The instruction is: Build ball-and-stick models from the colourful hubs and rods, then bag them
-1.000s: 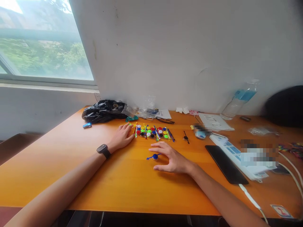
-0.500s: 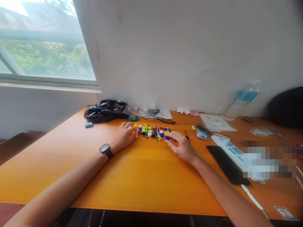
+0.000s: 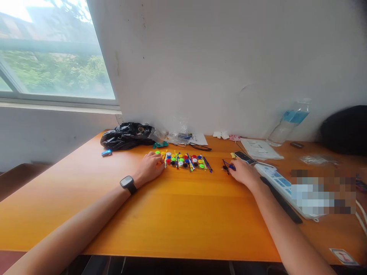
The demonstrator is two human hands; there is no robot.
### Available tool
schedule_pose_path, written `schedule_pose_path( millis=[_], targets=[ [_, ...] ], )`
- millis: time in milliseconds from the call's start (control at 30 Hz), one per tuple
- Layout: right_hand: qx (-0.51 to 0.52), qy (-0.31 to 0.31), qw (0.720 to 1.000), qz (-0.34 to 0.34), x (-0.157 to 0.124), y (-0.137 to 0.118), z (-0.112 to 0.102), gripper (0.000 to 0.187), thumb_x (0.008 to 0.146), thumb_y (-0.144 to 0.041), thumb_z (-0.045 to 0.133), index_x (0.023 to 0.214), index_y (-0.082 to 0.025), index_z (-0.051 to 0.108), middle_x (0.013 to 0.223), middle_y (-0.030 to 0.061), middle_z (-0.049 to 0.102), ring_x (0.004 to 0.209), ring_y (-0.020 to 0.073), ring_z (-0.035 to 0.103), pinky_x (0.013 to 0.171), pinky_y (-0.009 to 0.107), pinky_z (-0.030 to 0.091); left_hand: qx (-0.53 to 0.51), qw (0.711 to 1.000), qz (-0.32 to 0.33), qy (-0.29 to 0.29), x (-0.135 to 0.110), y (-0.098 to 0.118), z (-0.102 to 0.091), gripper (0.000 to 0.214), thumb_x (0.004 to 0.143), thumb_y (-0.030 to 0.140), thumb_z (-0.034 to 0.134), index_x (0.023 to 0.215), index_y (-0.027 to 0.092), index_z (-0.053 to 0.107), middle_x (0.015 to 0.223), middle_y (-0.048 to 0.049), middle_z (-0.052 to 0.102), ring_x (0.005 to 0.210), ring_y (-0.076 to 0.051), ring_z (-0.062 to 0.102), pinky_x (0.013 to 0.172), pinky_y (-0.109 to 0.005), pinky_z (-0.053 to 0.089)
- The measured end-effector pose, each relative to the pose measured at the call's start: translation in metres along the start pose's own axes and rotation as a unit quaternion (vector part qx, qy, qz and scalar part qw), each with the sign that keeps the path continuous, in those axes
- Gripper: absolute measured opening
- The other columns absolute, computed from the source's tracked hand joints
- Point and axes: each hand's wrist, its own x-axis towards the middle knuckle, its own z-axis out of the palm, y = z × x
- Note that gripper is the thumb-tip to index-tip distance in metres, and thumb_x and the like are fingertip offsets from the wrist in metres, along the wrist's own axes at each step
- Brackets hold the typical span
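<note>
On glossy orange table (image 3: 172,214) | right hand (image 3: 243,172) grip pinching blue plastic stick (image 3: 231,165) | left hand (image 3: 151,166) by round caps (image 3: 183,160), grip unclear

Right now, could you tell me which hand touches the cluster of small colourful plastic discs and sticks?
The left hand, wearing the black wristwatch: its fingers meet the cluster's left end. The right hand lies apart, farther right.
</note>
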Motion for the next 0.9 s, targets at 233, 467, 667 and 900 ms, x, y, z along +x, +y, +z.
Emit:
schedule_pose_path(
  millis=[233,467,667,900],
  targets=[
    [0.001,0.036,0.999,-0.009,-0.001,-0.002,-0.001,0.020,0.091,-0.026,0.064,0.108,-0.021,0.074,0.113,0.0147,0.075,0.101,0.0333,0.072,0.074,0.038,0.049,0.027,0.999,-0.038,0.024,-0.001,-0.001,-0.001,0.013,0.092,0.029,0.067,0.080,0.024,0.066,0.083,-0.0039,0.071,0.083,-0.026,0.059,0.073,-0.037,0.046],
    [0.025,0.098,0.987,-0.123,-0.004,-0.015,0.006,0.025,0.100,-0.026,0.055,0.116,-0.019,0.073,0.120,0.0138,0.072,0.113,0.0304,0.065,0.089,0.039,0.050,0.025,0.999,-0.018,0.014,-0.002,-0.005,0.003,0.021,0.098,0.030,0.060,0.110,0.028,0.077,0.113,-0.0077,0.072,0.097,-0.028,0.057,0.087,-0.042,0.051],
    [0.024,0.098,0.987,-0.122,-0.008,-0.022,0.007,0.024,0.100,-0.032,0.057,0.114,-0.020,0.072,0.117,0.0134,0.070,0.108,0.0309,0.064,0.084,0.041,0.052,0.016,1.000,-0.014,0.001,-0.002,-0.005,0.002,0.025,0.096,0.025,0.057,0.091,0.027,0.081,0.112,-0.0078,0.074,0.097,-0.027,0.057,0.086,-0.043,0.052],
    [0.093,0.197,0.963,-0.157,-0.010,-0.038,0.004,0.027,0.101,-0.037,0.056,0.112,-0.019,0.072,0.111,0.0140,0.071,0.108,0.0328,0.065,0.092,0.045,0.052,0.016,1.000,-0.023,0.004,-0.001,-0.009,0.004,0.024,0.093,0.020,0.057,0.088,0.025,0.080,0.112,-0.0075,0.075,0.096,-0.028,0.057,0.086,-0.043,0.051]
  ],
)
